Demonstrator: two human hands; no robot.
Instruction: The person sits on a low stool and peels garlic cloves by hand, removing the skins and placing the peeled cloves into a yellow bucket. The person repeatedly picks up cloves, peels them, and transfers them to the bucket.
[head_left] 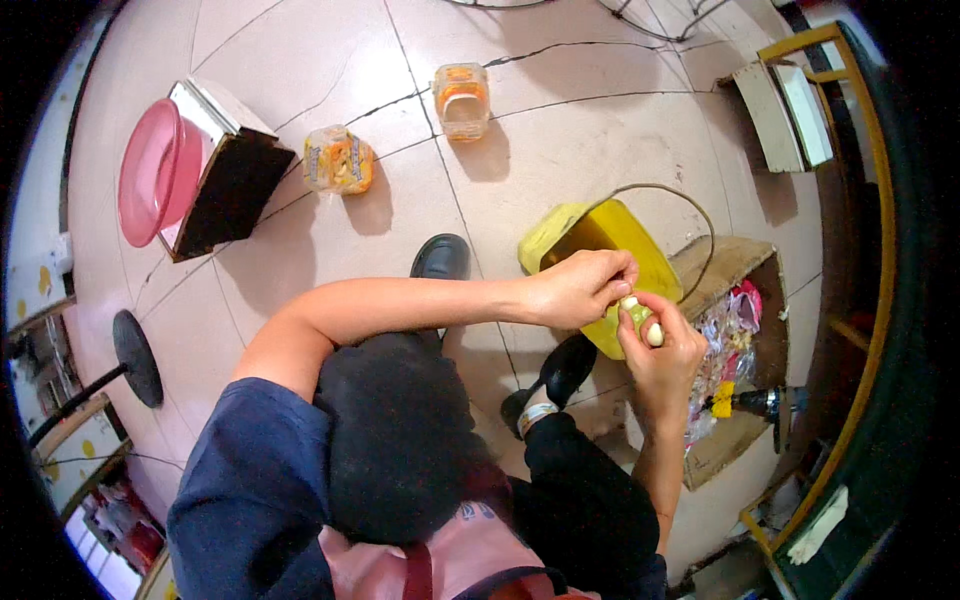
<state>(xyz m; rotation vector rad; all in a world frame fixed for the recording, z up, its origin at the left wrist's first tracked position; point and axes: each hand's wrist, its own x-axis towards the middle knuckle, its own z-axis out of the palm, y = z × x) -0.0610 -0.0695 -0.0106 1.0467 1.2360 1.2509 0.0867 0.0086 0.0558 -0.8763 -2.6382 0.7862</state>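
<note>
The small pale-green rounded object (641,322), judged light and slippery, is clenched in the right hand (662,355) grip, the left hand (583,288) pinching its top.

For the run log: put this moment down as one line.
left hand: pinching top of small green-white item | right hand: gripping same item | below: yellow bucket, cardboard box | floor: two jars

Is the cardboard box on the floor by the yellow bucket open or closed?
Open: the cardboard box has its top uncovered, showing plastic wrappers inside.
</note>
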